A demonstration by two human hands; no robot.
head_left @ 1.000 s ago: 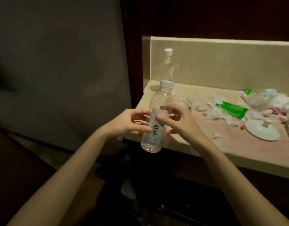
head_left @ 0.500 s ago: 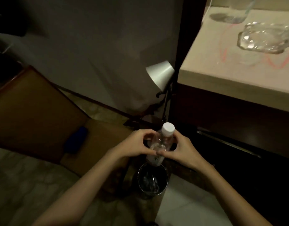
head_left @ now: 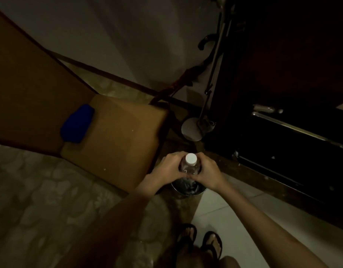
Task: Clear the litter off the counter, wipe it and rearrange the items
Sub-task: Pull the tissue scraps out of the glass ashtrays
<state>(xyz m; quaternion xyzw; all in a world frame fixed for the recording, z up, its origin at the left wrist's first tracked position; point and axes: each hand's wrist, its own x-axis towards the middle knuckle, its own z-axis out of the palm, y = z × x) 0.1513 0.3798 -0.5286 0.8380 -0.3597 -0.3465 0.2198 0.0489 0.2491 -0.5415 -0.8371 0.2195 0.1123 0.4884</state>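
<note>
I look straight down at a clear plastic bottle (head_left: 190,165) with a white cap, held upright. My left hand (head_left: 167,167) wraps its left side and my right hand (head_left: 207,172) wraps its right side. Directly below the bottle stands a small round metal bin (head_left: 188,189) on the floor, half hidden by my hands. The counter is out of view.
A brown chair (head_left: 112,136) with a blue object (head_left: 77,123) on its seat stands to the left of the bin. A floor lamp's round base (head_left: 192,129) and pole rise behind. Dark cabinet fronts (head_left: 283,136) run along the right. My sandalled feet (head_left: 199,241) are below.
My view has tilted down from the counter to the floor. Both hands have carried the bottle down and over the metal bin, still gripping it.
</note>
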